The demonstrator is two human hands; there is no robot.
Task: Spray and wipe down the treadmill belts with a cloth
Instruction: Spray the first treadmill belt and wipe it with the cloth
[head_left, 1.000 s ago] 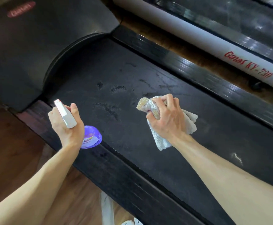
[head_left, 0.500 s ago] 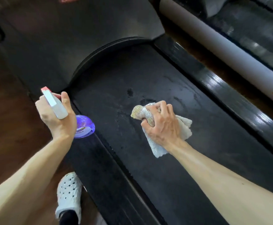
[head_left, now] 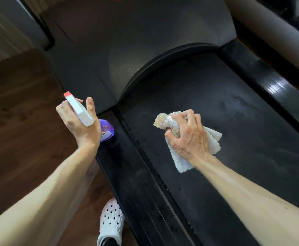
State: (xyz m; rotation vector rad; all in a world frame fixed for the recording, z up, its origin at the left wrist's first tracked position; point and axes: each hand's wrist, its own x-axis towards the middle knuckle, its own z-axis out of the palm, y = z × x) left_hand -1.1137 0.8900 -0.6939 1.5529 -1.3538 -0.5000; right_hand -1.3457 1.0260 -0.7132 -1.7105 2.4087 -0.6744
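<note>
1. I see the treadmill belt [head_left: 225, 121], the largest thing in view. It is black and matte, and it runs from the curved front edge down to the lower right corner of the view. Faint grey smears lie on it near its right edge.
2. The motor cover [head_left: 136, 41] is dark and fills the top of the view. It meets the belt along a curved rim, and a few light specks sit on it close to that rim.
3. The left side rail [head_left: 136, 183] is a black ribbed strip along the left edge of the belt. The right side rail [head_left: 273, 86] is glossy and reflects light.
4. The wooden floor [head_left: 20, 121] is brown, to the left of the treadmill.
5. A second machine [head_left: 278, 32] with a pale rail lies in the upper right corner, blurred.
6. My right hand [head_left: 189, 135] grips the cloth [head_left: 214, 141], fingers curled tight around it. The cloth is white, with a tan bunched end that sticks out past the thumb, and it rests on the belt near the left edge, not far from the front rim.
7. My left hand [head_left: 81, 121] holds the spray bottle [head_left: 108, 130], fingers wrapped around its neck, above the left side rail. The bottle body is purple, the trigger head white with a red tip.
8. A white perforated shoe [head_left: 111, 222] stands on the floor, just beside the left rail at the bottom.
</note>
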